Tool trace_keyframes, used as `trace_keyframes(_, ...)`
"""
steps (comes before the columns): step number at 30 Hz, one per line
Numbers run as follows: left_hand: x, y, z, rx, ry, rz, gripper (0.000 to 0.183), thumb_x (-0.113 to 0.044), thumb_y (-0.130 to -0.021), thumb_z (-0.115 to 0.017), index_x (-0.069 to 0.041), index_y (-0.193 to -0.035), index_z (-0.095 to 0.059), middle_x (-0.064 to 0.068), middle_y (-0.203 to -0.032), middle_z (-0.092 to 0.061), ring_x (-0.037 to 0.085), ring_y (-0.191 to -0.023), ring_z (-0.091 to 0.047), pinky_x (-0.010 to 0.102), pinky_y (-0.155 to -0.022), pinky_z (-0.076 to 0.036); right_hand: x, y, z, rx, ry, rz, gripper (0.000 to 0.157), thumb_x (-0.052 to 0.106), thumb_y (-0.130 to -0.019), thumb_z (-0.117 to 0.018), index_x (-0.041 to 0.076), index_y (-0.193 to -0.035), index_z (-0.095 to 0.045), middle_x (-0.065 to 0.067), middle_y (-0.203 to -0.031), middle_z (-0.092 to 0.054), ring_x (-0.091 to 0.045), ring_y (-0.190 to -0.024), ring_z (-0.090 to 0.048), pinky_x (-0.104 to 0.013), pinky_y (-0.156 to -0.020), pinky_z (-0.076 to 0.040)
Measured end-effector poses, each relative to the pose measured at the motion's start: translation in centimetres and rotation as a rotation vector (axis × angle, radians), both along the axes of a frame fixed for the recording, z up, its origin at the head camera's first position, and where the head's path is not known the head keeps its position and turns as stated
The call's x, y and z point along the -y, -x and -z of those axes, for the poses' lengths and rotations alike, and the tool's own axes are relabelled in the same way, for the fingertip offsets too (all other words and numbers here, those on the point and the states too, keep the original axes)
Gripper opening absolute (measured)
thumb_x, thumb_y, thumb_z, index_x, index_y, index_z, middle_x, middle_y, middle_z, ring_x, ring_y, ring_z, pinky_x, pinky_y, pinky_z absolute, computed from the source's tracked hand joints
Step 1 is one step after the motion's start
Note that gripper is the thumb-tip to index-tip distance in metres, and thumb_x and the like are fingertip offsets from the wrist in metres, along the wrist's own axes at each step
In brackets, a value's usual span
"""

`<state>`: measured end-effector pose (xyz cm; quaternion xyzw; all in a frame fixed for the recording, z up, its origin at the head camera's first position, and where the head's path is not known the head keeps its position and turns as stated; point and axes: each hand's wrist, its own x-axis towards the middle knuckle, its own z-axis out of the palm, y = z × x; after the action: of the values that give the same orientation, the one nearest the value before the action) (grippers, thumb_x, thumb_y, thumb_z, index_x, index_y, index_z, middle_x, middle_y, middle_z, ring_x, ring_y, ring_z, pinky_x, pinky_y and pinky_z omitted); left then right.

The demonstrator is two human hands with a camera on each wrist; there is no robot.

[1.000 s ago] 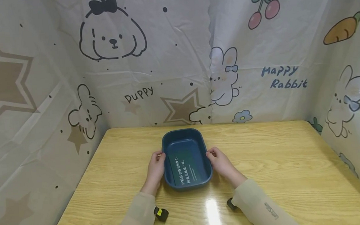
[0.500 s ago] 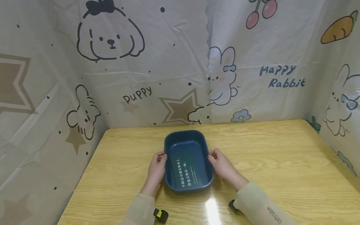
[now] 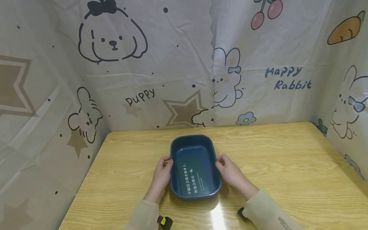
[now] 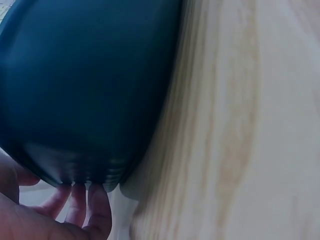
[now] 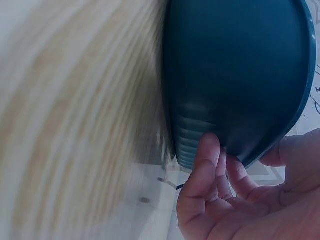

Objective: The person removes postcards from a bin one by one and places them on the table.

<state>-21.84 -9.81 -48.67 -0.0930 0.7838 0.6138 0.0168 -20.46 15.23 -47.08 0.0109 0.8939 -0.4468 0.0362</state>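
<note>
A dark blue rectangular storage box [image 3: 210, 176] with rounded corners sits over the middle of the wooden table. Inside it lies a flat dark green card [image 3: 192, 180] printed with white characters. My left hand [image 3: 161, 175] grips the box's left side, thumb at the rim. The right hand [image 3: 232, 173] holds the opposite side in the same way. In the left wrist view, several fingertips [image 4: 100, 200] press against the box's ribbed outer wall [image 4: 90, 100]. The right wrist view shows curled fingers [image 5: 207, 150] on that side's wall [image 5: 235, 75].
The wooden tabletop [image 3: 283, 165] spreads around the box. Cloth with cartoon prints [image 3: 175, 60] hangs behind it and along both sides. A black strap-like device [image 3: 165, 222] sits at the left sleeve, with another dark piece [image 3: 241, 213] by the right sleeve.
Both hands have shifted the box slightly to the right and toward me, with the card still in it. Their grip looks the same.
</note>
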Motion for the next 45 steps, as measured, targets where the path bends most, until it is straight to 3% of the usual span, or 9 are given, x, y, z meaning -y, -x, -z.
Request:
trace_keyframes(19, -0.2, -0.5, 0.3, 0.0, 0.032, 0.066, 0.037, -0.024, -0.107, -0.051, 0.0, -0.135, -0.058, 0.019, -0.12, -0.061, 0.029, -0.107, -0.059, 0.03, -0.084, -0.048, -0.8, -2.3, -0.5, -0.056, -0.098, -0.038, 0.009, 0.014, -0.104, -0.05, 0.006, -0.106, -0.054, -0.006, -0.087, -0.058, -0.018, -0.073, -0.053, -0.03, -0.064, -0.045)
trace_keyframes(45, -0.6, -1.6, 0.0, 0.027, -0.003, 0.116, 0.038, -0.026, -0.108, -0.05, -0.001, -0.137, -0.056, 0.017, -0.12, -0.06, 0.027, -0.106, -0.061, 0.028, -0.08, -0.049, -1.5, -3.7, -1.3, -0.017, -0.159, -0.08, 0.008, 0.014, -0.105, -0.048, 0.007, -0.101, -0.05, -0.004, -0.072, -0.048, -0.018, -0.063, -0.047, -0.03, -0.056, -0.039)
